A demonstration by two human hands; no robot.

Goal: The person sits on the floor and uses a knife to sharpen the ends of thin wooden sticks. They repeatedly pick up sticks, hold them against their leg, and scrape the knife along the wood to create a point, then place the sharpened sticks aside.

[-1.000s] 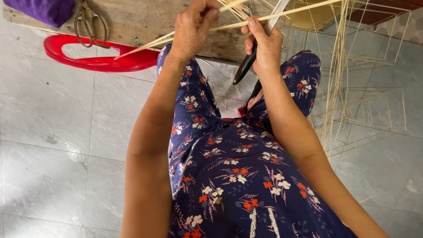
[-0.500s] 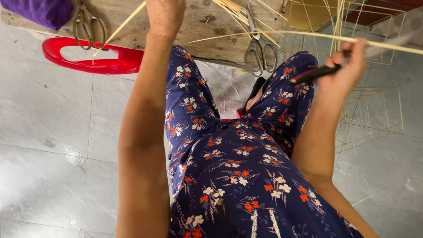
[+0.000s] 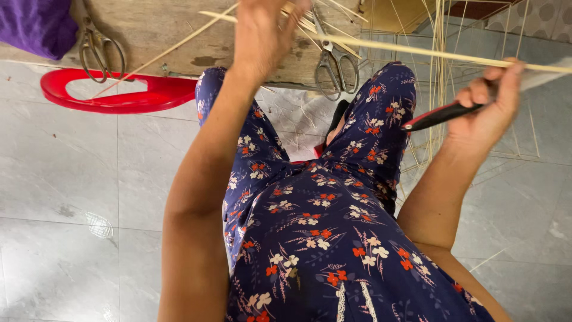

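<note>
Head view: a seated person in a dark floral dress [image 3: 322, 238] works over a grey tiled floor [image 3: 59, 179].
Wooden board [image 3: 179, 36]: lies across the top of the frame, a red plastic stool [image 3: 119, 95] beneath its left part.
Stick frame [image 3: 453, 89]: thin slats stand upright on the right, close to the right arm (little side room there).
Bamboo strip [image 3: 417, 52]: long, pale, running from the board out past the right hand; it looks light, springy and likely to splinter, so best held near where it is worked.
Left hand [image 3: 262, 30]: closed around the strip's end on the board.
Right hand [image 3: 488, 104]: wrapped around a red-and-black handled knife [image 3: 441, 114], blade blurred.
Scissors [image 3: 333, 59]: lie on the board's edge; another pair [image 3: 98, 48] lies far left.
</note>
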